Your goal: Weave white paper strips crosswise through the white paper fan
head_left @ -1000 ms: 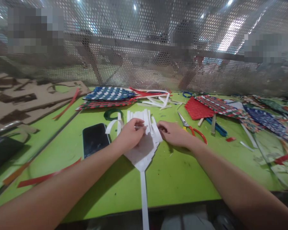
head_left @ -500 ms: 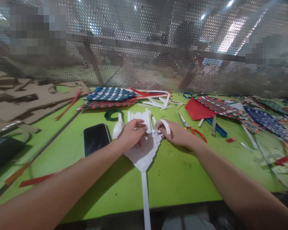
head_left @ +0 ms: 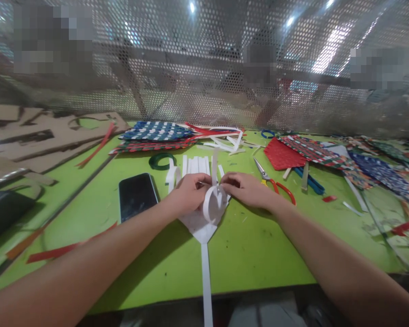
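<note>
A white woven piece [head_left: 200, 225] of plastic strips lies on the green table [head_left: 245, 254], its long tail strip running toward me over the table edge. My left hand [head_left: 188, 193] is closed on the loose upright strips at its top. My right hand [head_left: 247, 190] pinches a white strip [head_left: 211, 203] that curls in a loop between the two hands. Both hands meet over the top of the weave.
A black phone [head_left: 137, 195] lies left of my left hand. Red-handled scissors [head_left: 274, 183] sit right of my right hand. Finished woven pieces [head_left: 157, 134] and loose strips lie behind, more at the right [head_left: 313, 152]. Cardboard cut-outs [head_left: 44, 141] are at the left. A perforated metal screen [head_left: 204, 68] backs the table.
The white strip in my right hand has swung from the right side to a loop in front of the weave. Both hands have come closer together.
</note>
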`<state>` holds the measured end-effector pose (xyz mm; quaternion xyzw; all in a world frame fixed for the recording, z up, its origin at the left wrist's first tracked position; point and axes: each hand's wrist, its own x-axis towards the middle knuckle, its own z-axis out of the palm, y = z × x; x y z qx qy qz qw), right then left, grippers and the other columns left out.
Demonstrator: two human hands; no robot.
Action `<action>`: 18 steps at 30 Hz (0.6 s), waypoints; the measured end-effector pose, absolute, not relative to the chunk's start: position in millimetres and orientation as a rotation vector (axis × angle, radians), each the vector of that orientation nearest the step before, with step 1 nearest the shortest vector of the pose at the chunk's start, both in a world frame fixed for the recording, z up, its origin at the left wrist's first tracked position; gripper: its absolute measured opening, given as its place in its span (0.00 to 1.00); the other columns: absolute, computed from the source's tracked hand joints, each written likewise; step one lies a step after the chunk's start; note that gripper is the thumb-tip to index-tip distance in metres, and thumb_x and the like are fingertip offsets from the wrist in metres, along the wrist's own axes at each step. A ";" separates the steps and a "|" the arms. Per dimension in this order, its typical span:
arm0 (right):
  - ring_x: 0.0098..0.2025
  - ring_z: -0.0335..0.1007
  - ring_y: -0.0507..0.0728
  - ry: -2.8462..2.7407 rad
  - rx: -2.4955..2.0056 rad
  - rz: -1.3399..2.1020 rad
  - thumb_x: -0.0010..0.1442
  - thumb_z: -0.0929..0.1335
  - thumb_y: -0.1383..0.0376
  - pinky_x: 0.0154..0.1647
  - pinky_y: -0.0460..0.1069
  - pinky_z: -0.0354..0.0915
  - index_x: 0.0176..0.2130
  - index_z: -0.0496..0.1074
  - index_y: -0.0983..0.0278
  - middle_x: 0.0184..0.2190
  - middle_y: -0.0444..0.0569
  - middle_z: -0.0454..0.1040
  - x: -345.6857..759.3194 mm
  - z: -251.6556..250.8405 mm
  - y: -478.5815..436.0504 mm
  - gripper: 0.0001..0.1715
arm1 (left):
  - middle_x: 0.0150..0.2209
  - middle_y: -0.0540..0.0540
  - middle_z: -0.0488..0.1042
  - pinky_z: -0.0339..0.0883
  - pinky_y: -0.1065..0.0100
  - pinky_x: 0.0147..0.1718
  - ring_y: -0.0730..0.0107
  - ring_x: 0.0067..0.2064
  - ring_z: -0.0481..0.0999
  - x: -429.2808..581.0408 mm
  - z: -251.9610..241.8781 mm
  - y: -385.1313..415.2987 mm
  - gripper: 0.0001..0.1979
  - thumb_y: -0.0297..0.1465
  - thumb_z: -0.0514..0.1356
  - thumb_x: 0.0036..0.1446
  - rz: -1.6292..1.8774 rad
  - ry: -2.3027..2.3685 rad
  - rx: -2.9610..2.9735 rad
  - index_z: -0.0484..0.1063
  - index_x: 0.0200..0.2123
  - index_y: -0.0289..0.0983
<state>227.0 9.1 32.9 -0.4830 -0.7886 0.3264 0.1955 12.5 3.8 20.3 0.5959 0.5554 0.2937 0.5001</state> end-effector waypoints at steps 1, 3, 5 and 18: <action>0.34 0.69 0.55 -2.205 -1.358 0.909 0.68 0.68 0.58 0.35 0.50 0.60 0.44 0.77 0.61 0.35 0.46 0.78 226.3 32.2 8.4 0.10 | 0.20 0.52 0.75 0.61 0.71 0.16 0.73 0.15 0.67 11.6 22.3 3.6 0.08 0.29 0.62 0.62 0.709 1.377 1.450 0.80 0.43 0.39; 0.33 0.68 0.54 -2.196 -1.376 0.895 0.66 0.69 0.59 0.33 0.49 0.59 0.43 0.76 0.60 0.32 0.44 0.77 224.9 30.4 7.3 0.09 | 0.21 0.53 0.74 0.59 0.71 0.14 0.73 0.13 0.66 7.7 26.9 4.9 0.09 0.29 0.61 0.63 0.702 1.452 1.481 0.79 0.45 0.39; 0.32 0.68 0.54 -2.190 -1.379 0.888 0.66 0.70 0.59 0.33 0.49 0.60 0.42 0.76 0.59 0.32 0.44 0.77 223.7 28.4 7.1 0.08 | 0.22 0.53 0.75 0.60 0.71 0.14 0.74 0.13 0.66 0.9 30.5 8.7 0.10 0.29 0.61 0.64 0.699 1.485 1.494 0.77 0.48 0.39; 0.33 0.69 0.55 -2.146 -1.439 0.895 0.64 0.69 0.61 0.33 0.50 0.61 0.38 0.75 0.61 0.33 0.46 0.78 224.0 34.5 4.4 0.06 | 0.33 0.39 0.82 0.59 0.73 0.14 0.73 0.21 0.71 -2.0 44.4 11.8 0.07 0.26 0.69 0.57 0.719 1.321 1.022 0.79 0.40 0.32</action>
